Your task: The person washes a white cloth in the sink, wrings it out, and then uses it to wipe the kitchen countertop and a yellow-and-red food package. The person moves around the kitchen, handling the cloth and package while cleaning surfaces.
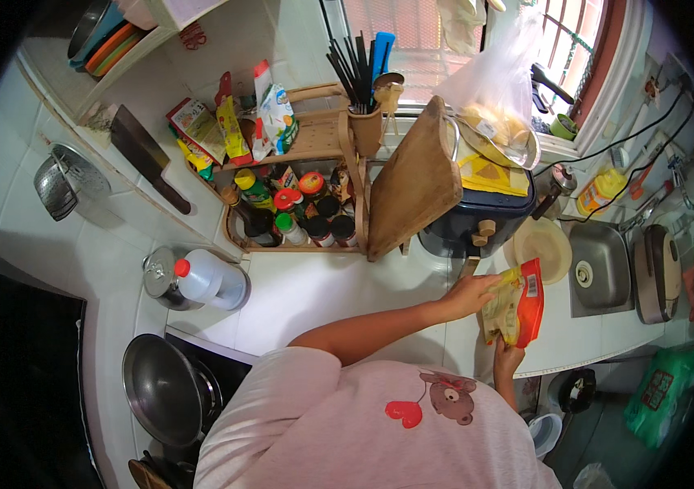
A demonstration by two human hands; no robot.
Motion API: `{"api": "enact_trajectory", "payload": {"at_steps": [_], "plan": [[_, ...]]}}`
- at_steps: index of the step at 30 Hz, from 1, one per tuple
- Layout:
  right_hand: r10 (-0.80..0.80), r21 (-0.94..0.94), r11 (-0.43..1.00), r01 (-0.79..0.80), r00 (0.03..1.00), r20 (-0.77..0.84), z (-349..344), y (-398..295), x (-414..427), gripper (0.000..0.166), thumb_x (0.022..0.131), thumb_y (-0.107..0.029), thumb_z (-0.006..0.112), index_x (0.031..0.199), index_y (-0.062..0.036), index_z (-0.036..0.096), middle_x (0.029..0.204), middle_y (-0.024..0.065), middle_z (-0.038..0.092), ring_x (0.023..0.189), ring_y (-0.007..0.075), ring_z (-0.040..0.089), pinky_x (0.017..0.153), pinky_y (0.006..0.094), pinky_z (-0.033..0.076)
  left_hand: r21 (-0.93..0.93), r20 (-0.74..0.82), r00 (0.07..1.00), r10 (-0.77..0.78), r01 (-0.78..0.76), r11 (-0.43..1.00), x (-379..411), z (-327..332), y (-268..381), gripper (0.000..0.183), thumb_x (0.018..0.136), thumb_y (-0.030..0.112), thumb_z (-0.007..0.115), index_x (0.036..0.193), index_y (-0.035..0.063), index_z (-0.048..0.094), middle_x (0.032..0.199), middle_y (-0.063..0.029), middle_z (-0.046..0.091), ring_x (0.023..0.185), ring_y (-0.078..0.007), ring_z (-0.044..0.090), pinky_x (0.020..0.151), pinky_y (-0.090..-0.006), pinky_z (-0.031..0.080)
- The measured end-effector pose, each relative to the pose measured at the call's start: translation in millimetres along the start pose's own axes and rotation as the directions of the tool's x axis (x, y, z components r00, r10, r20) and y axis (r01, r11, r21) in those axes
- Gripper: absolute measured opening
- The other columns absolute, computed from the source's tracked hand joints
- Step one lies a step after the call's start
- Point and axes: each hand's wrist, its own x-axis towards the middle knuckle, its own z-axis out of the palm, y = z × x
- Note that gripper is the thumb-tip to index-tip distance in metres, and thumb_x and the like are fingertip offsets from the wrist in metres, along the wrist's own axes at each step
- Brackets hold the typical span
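A red-and-yellow plastic food pouch point(515, 305) is held over the counter, just in front of a pale plastic basin point(543, 252). My left hand point(468, 297) reaches across and grips the pouch's upper left side. From below, my right hand point(509, 359) grips its lower edge. The pouch bears printing and a barcode. Its contents cannot be seen. Behind my left hand stands a dark blue air fryer point(472, 223), its wooden-coloured knobs facing me.
A wooden cutting board point(417, 183) leans between the air fryer and a spice rack point(298, 249) of bottles and packets. A steel sink point(603, 269) and rice cooker point(657, 275) stand right. At left are a plastic jug point(215, 280), a wok point(160, 388) and a hanging cleaver point(142, 150).
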Motion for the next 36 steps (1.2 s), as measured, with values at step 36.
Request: {"api": "enact_trajectory", "payload": {"at_steps": [36], "plan": [[0.268,-0.030,0.962,-0.270,0.962,-0.056,25.1,-70.1,-18.1,0.013,0.077,-0.006,0.057,0.079,0.0051,0.051,0.073,0.0179,0.055,0.063,0.0275,0.054,0.060,0.0351,0.043,0.401,-0.915,0.326,0.237,0.693,0.599,-56.5,-432.3,-17.4,0.043,0.080,0.017,0.055,0.117,-0.0018,0.045,0.119,-0.0232,0.046,0.104,-0.0393,0.047,0.086,-0.0428,0.041]]}}
